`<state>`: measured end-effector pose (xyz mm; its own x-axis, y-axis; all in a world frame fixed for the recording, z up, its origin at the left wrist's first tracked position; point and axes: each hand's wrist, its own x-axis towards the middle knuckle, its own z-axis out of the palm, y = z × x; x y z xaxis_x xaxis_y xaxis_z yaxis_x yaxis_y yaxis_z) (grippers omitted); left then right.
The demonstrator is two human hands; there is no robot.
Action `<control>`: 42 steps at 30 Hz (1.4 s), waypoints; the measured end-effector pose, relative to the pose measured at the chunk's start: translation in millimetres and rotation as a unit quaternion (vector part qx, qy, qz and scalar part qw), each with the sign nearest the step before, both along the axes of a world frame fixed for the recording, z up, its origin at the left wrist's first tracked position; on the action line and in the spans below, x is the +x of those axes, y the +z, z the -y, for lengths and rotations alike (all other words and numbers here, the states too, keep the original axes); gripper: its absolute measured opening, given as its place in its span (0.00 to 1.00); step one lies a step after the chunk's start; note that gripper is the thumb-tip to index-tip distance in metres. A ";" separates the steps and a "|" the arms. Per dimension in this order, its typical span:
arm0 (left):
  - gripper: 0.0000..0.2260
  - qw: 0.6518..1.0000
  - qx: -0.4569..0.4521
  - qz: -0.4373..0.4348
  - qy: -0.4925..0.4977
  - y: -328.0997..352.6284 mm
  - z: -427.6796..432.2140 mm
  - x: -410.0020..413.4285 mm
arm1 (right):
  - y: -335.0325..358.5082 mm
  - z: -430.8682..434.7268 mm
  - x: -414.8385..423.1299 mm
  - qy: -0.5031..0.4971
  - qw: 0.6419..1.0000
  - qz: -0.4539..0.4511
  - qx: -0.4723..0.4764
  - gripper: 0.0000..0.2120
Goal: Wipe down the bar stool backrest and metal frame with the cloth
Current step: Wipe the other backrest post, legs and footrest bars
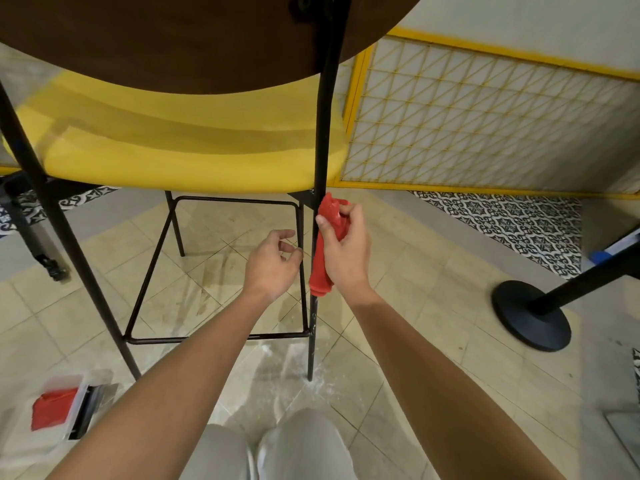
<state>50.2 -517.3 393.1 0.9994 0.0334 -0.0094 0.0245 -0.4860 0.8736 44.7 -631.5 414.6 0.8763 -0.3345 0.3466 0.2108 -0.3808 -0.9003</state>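
Stanchion base (531, 315) stands right, packet (55, 408) near-left on the floor. Right hand (343, 251) grips cloth (319, 270) round stool leg (324, 133); left hand (272, 265) is loosely curled, empty.

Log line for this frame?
step: wiping leg | right hand: holds cloth against leg | left hand: empty, beside leg

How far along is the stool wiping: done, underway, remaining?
Done: nothing shows whether the backrest is wiped. In hand: the right hand grips the cloth against the rear leg below the seat; the left hand hovers open. Probably left: footrest bars, other legs.
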 end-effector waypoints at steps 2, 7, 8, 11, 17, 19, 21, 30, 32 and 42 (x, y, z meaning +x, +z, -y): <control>0.16 1.000 0.001 0.002 0.000 0.5 2.4 -1.4 | -6.7 -3.3 -1.5 -0.009 1.000 -0.019 0.019 0.07; 0.16 1.000 0.013 -0.005 -0.007 -2.5 10.5 -4.8 | -34.1 1.1 -10.5 -0.008 0.993 -0.116 0.010 0.09; 0.16 1.000 0.013 -0.008 -0.008 -4.2 12.1 -5.3 | -39.8 3.8 -12.3 -0.004 0.990 -0.137 0.007 0.09; 0.16 1.000 0.009 -0.018 -0.011 -8.8 13.4 -6.3 | -49.9 12.7 -17.2 0.015 0.982 -0.190 -0.011 0.08; 0.16 1.000 0.017 -0.022 -0.003 -17.0 11.3 -6.4 | -52.9 25.0 -22.4 -0.010 0.970 -0.240 0.045 0.12; 0.16 1.000 0.008 -0.029 0.003 -20.5 11.4 -6.5 | -55.1 20.8 -22.9 0.004 0.967 -0.247 0.066 0.11; 0.16 0.999 -0.001 -0.033 0.006 -25.1 12.9 -6.1 | -60.6 14.5 -22.7 0.017 0.966 -0.247 0.072 0.10; 0.16 0.998 -0.024 -0.059 0.003 -47.0 12.6 -4.0 | -93.0 5.9 -27.4 -0.007 0.957 -0.286 0.038 0.02; 0.16 0.998 -0.027 -0.060 0.008 -50.5 10.0 -2.9 | -94.5 6.4 -28.6 -0.004 0.956 -0.291 0.036 0.02; 0.16 0.996 -0.044 -0.077 0.003 -66.7 13.9 -4.8 | -84.4 0.8 -27.7 -0.026 0.986 -0.135 0.093 0.10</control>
<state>45.4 -531.2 326.4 0.9856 0.0312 -0.1664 0.1646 -0.4078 0.8981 17.0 -632.3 330.2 0.9084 -0.4170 0.0307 -0.0623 -0.2075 -0.9762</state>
